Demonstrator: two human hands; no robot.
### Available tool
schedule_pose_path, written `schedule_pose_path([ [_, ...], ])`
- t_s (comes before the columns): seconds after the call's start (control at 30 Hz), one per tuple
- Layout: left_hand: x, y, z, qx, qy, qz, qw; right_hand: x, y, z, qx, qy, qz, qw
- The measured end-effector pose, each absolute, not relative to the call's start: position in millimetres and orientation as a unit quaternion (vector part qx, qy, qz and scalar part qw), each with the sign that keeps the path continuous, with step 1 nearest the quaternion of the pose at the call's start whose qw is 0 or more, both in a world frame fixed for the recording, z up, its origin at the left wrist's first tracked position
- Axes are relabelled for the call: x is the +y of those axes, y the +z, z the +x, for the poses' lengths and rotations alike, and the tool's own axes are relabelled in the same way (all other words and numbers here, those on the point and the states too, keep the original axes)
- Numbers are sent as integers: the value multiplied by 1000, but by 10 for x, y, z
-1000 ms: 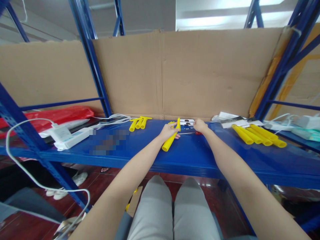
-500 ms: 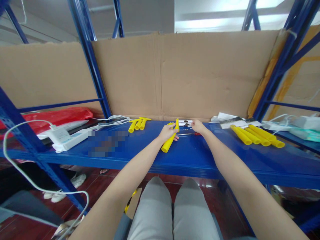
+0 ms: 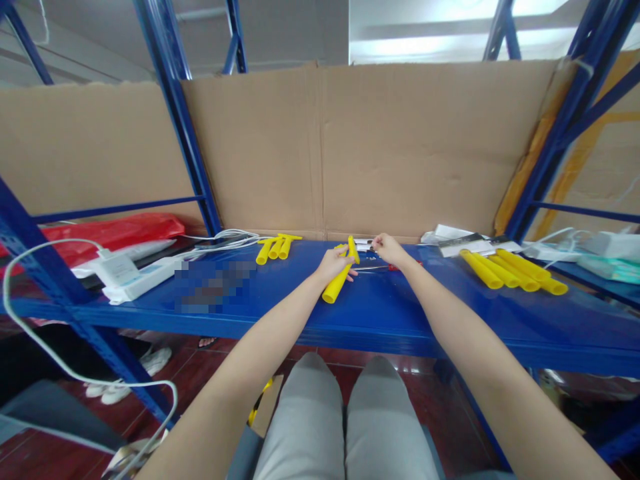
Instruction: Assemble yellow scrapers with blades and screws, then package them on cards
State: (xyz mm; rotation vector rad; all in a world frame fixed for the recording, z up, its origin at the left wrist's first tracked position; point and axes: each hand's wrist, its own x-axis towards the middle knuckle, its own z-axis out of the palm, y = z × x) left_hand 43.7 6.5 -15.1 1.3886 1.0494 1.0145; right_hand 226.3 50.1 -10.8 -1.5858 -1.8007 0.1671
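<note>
My left hand is wrapped round a yellow T-shaped plastic handle, its round end tilted towards me and its crosspiece up at the far side. To its right, my right hand is pinched, with the fingertips over small white and black pieces at the back of the shelf; whatever sits between the fingers is too small to make out. Beneath that hand lies a screwdriver with a thin metal shaft and a red handle, partly covered by the hand.
Three yellow T-shaped handles lie left of my hands. Several yellow tubes rest at the right beside paper packets. A white power strip with cables stands on the left. A cardboard panel closes the back of the blue shelf.
My right hand has shifted slightly left and up, nearer the yellow handle, with its fingers pinched. The left hand keeps its hold and has hardly moved.
</note>
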Motion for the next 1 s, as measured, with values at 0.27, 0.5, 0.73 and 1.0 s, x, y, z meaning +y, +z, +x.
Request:
schedule_pose_path([
  [0.27, 79, -131, 413, 399, 419, 577, 576, 355, -72, 1926, -740, 102, -512, 423],
  [0.5, 104, -152, 425, 400, 424, 544, 604, 338, -99, 1924, -750, 93, -507, 415],
  [0.73, 100, -178, 445, 405, 427, 539, 603, 373, -144, 1910, -753, 95, -515, 398],
  [1.0, 89, -215, 459, 394, 423, 578, 576, 373, -171, 1878, -758, 108, -519, 381],
])
